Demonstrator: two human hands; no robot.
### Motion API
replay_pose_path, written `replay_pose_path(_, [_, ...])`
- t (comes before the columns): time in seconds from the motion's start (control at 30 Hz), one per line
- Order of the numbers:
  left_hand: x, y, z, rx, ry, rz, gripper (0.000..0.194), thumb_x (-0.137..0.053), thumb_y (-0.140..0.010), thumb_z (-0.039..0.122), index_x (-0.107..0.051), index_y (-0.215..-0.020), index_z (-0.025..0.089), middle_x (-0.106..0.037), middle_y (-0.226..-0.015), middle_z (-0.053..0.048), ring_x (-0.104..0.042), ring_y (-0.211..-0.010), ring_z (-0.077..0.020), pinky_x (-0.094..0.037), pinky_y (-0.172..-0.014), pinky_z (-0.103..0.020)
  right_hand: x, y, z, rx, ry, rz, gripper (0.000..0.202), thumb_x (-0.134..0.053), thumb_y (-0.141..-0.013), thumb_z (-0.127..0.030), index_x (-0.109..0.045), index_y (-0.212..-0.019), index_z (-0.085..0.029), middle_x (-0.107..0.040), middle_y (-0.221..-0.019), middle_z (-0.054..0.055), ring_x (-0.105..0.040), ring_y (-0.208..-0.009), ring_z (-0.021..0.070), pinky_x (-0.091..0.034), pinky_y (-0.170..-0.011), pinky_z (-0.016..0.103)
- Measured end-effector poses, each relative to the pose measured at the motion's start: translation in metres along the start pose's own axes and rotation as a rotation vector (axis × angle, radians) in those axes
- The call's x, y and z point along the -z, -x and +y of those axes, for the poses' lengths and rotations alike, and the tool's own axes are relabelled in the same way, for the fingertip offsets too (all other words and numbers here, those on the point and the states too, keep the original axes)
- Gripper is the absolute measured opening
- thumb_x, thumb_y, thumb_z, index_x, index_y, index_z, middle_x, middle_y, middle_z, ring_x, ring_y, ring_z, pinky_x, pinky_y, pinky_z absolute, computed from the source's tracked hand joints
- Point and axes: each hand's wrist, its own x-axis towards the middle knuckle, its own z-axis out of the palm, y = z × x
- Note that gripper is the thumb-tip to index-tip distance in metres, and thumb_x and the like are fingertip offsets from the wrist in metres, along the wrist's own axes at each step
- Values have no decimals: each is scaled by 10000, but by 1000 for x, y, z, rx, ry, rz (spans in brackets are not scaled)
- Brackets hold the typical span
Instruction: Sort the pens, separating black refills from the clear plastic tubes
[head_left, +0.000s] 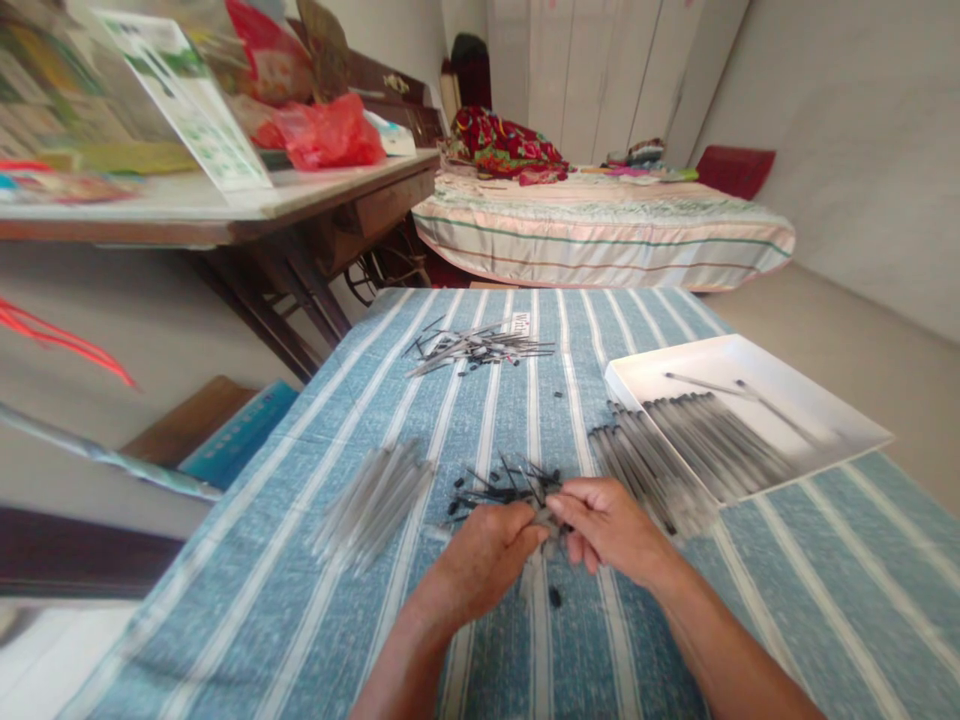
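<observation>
Both hands meet over a pile of small black parts (495,492) on a striped blue cloth. My left hand (491,555) is closed, thumb and fingers pinched on a slim greyish piece. Touching the same piece, my right hand (604,525) pinches with thumb and forefinger; the piece is mostly hidden and blurred. Left of them lies a bundle of translucent tubes (375,500). Dark-tipped pens (637,465) lie in a row at the right, beside a white box lid (840,420) that holds more pens (712,435).
Farther back on the striped table (300,510) is a heap of thin refills (484,345) with a small label (520,323). A desk (300,200) with a red plastic bag (330,133) stands back left. Behind is a bed (600,225).
</observation>
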Motion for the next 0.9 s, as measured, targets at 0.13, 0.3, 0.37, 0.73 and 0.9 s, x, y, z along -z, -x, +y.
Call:
replay_pose_path(0.13, [3,0,2,15,3,-1,282,-376,-814,258,-402,-543,184,-441,-495,34,-430,-518,-109,-280,-490,-215,2,-1,-1,16,-49,33,299,-506,-784,-438,-490,-690,-155,-567,-485,-35,-479,-327,56,-302,-312,134])
replay_pose_path(0.3, [1,0,-1,-14,16,23,283,-383,-808,270,-397,-537,188,-433,-493,38,-420,-518,-110,-275,-491,-216,3,0,-3,-7,25,17,312,-483,-794,-448,-555,-856,-151,-493,-395,-78,-397,-259,50,-262,-284,134])
replay_pose_path(0.37, [-1,1,-2,-30,19,36,294,-384,-809,285,-390,-532,189,-413,-499,40,-405,-512,-109,-266,-490,-217,0,0,-2,5,45,13,310,-460,-806,-444,-554,-784,-148,-471,-375,-80,-379,-253,46,-249,-285,134])
replay_pose_path(0.73, [8,4,-6,5,20,22,282,-408,-795,278,-441,-532,181,-451,-499,36,-423,-497,-109,-262,-485,-216,7,3,-5,86,41,188,300,-463,-811,-411,-461,-629,-173,-525,-428,-51,-407,-300,52,-291,-330,152])
replay_pose_path(0.9, [38,15,-34,241,-203,164,208,-434,-787,290,-535,-632,194,-525,-550,17,-497,-549,-141,-312,-530,-228,45,10,0,102,-144,617,310,-530,-765,-453,-481,-653,-169,-541,-450,-32,-411,-296,65,-265,-305,169])
